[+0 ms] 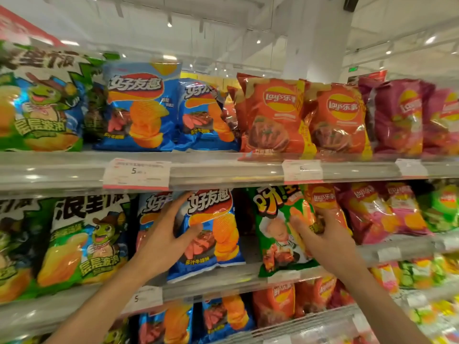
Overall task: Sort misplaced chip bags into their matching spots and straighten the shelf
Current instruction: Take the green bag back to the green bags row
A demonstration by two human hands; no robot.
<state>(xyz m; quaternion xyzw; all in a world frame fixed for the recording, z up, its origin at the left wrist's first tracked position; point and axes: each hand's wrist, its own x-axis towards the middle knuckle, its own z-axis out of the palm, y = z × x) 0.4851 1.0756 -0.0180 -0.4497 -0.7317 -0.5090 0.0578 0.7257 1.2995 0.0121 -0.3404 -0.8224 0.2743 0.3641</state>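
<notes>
Blue bag gripped, sorting unfinished

On the middle shelf the left hand curls round a blue chip bag. The right hand pinches a red Lay's bag tucked behind a green bag that looks misplaced. Judged from this, both still need proper spots and straightening

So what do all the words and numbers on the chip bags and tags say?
"好友趣": blue bag held by the left hand.
"Lay's乐事": orange bag, top shelf.
"浪里个浪": green turtle bag; top cut off.
"5": price tag.
"6": price tag.
Smaller print: too blurred.
</notes>
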